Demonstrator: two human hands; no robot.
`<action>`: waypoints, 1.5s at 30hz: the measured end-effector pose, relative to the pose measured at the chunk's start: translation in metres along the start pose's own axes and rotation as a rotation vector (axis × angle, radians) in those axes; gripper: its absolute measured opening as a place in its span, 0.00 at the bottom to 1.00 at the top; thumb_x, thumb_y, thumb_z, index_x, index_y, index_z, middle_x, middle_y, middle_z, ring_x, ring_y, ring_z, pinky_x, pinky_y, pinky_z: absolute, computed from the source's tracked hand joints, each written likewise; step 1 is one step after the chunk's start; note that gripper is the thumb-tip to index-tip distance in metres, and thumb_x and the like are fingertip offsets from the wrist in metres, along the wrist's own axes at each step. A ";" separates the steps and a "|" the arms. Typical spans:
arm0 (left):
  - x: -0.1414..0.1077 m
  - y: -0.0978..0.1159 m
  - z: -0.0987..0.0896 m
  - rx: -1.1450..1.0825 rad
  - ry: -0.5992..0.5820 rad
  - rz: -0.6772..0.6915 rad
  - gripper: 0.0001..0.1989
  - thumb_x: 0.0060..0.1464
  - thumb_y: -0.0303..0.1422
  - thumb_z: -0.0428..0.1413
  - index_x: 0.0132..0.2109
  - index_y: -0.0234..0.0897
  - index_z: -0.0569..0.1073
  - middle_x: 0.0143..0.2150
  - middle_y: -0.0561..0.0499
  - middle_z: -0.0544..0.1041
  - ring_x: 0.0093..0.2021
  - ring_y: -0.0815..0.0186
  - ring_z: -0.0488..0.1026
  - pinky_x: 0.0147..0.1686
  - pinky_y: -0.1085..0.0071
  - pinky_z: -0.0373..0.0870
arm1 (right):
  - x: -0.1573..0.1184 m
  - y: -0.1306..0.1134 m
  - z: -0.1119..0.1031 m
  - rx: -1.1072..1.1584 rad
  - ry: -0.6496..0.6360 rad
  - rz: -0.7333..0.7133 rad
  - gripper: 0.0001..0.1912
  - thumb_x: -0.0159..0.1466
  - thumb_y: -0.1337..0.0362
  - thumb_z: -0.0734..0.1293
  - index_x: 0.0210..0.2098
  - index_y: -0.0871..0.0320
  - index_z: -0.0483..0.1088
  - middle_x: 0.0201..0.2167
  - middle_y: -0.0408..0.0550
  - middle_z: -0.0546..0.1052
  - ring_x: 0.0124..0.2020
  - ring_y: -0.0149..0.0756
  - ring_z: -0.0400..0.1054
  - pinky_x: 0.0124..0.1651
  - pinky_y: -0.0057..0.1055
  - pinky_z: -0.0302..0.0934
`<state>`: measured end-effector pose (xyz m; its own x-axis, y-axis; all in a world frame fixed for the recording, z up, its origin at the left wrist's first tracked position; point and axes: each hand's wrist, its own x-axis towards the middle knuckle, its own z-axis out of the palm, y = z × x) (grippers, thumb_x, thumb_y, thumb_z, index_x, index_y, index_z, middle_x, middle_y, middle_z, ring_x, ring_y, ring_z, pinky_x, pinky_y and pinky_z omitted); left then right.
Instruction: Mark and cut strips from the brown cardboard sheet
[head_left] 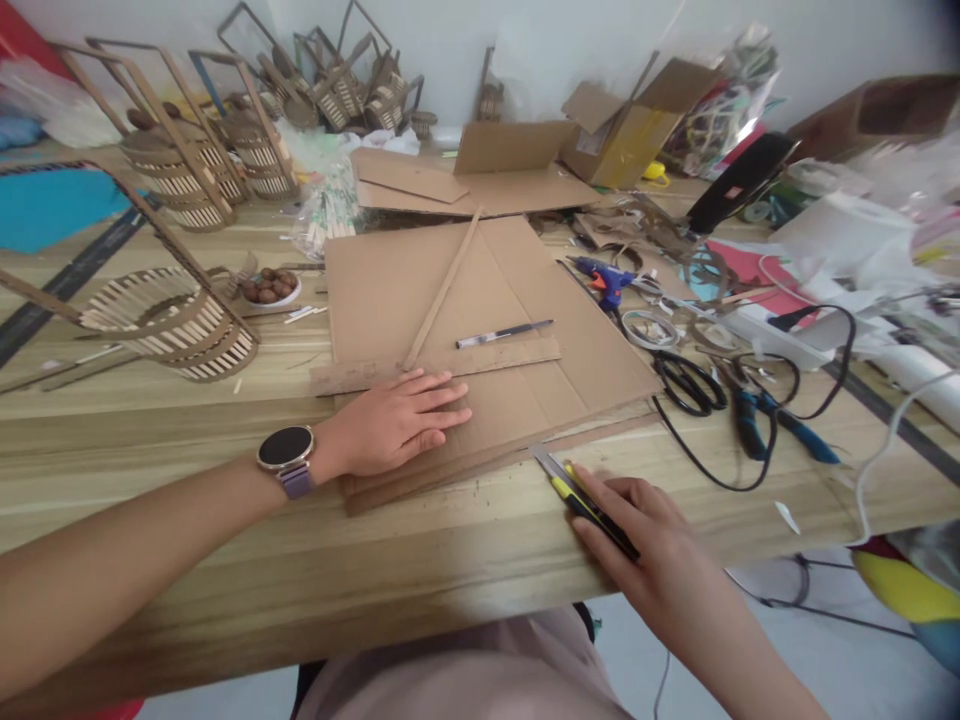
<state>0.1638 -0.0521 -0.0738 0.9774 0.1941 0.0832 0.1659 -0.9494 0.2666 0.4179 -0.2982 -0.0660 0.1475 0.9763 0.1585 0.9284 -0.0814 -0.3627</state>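
My left hand (401, 420) lies flat with fingers spread on a large brown cardboard sheet (517, 275), its fingertips near a straight cardboard strip (517, 362). A watch (286, 450) is on that wrist. My right hand (652, 540) grips a yellow and black utility knife (577, 495), its blade out and pointing at the sheet's near edge. A pen (504, 333) rests on the sheet just beyond the strip. Another narrow cardboard strip (442, 290) lies slantwise from the first strip to the sheet's far edge.
Left stands a cardboard-and-stick basket (180, 325) beside a dish of brown balls (271, 288); several similar baskets (176, 165) stand behind. To the right lie a blue glue gun (606, 280), black scissors (690, 382), blue-handled pliers (780, 420) and cables. An open cardboard box (637, 125) stands behind.
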 end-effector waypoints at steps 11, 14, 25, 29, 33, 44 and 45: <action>0.000 0.000 -0.003 -0.012 -0.012 0.008 0.26 0.74 0.44 0.36 0.69 0.43 0.65 0.73 0.50 0.60 0.75 0.57 0.50 0.72 0.54 0.46 | 0.003 0.005 -0.029 0.029 -0.070 -0.014 0.23 0.69 0.51 0.63 0.59 0.52 0.74 0.41 0.55 0.78 0.44 0.45 0.75 0.44 0.39 0.74; 0.000 0.000 -0.003 -0.025 -0.007 0.010 0.27 0.74 0.44 0.35 0.68 0.42 0.66 0.73 0.49 0.60 0.75 0.56 0.50 0.72 0.53 0.46 | 0.004 -0.011 -0.020 0.033 -0.104 -0.066 0.22 0.70 0.55 0.62 0.60 0.51 0.74 0.41 0.54 0.78 0.43 0.44 0.75 0.43 0.39 0.74; -0.005 -0.007 -0.005 -0.368 0.183 -0.023 0.28 0.73 0.45 0.35 0.60 0.38 0.74 0.67 0.44 0.70 0.71 0.59 0.61 0.70 0.53 0.56 | 0.003 -0.039 0.007 -0.004 -0.171 -0.189 0.24 0.72 0.59 0.61 0.65 0.55 0.67 0.43 0.55 0.76 0.43 0.41 0.73 0.42 0.37 0.75; -0.005 -0.009 -0.005 -0.438 0.237 -0.025 0.28 0.73 0.46 0.36 0.58 0.38 0.76 0.65 0.43 0.73 0.69 0.59 0.64 0.69 0.53 0.58 | 0.002 -0.047 0.012 -0.008 -0.159 -0.196 0.24 0.72 0.59 0.61 0.65 0.57 0.67 0.43 0.55 0.75 0.44 0.43 0.73 0.43 0.39 0.75; -0.004 -0.009 -0.004 -0.445 0.271 -0.032 0.30 0.73 0.46 0.36 0.56 0.34 0.77 0.63 0.41 0.74 0.68 0.59 0.66 0.68 0.53 0.60 | 0.006 -0.060 0.021 0.054 -0.188 -0.252 0.24 0.71 0.62 0.62 0.65 0.56 0.66 0.43 0.55 0.75 0.43 0.41 0.73 0.43 0.37 0.75; 0.009 -0.009 0.001 -0.399 0.276 -0.063 0.28 0.73 0.42 0.37 0.49 0.35 0.80 0.61 0.43 0.76 0.67 0.59 0.67 0.67 0.55 0.61 | 0.020 -0.063 0.025 0.109 -0.193 -0.279 0.23 0.71 0.61 0.62 0.64 0.56 0.67 0.43 0.55 0.74 0.44 0.42 0.72 0.43 0.39 0.75; 0.011 -0.008 0.002 -0.400 0.279 -0.065 0.28 0.73 0.42 0.37 0.49 0.34 0.80 0.61 0.42 0.77 0.67 0.59 0.67 0.67 0.56 0.62 | 0.018 -0.061 0.025 0.114 -0.197 -0.282 0.23 0.71 0.61 0.62 0.64 0.56 0.67 0.43 0.55 0.74 0.44 0.42 0.72 0.43 0.38 0.75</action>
<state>0.1735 -0.0424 -0.0767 0.8852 0.3607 0.2938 0.1085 -0.7743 0.6234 0.3556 -0.2705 -0.0637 -0.1875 0.9781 0.0905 0.8778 0.2081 -0.4315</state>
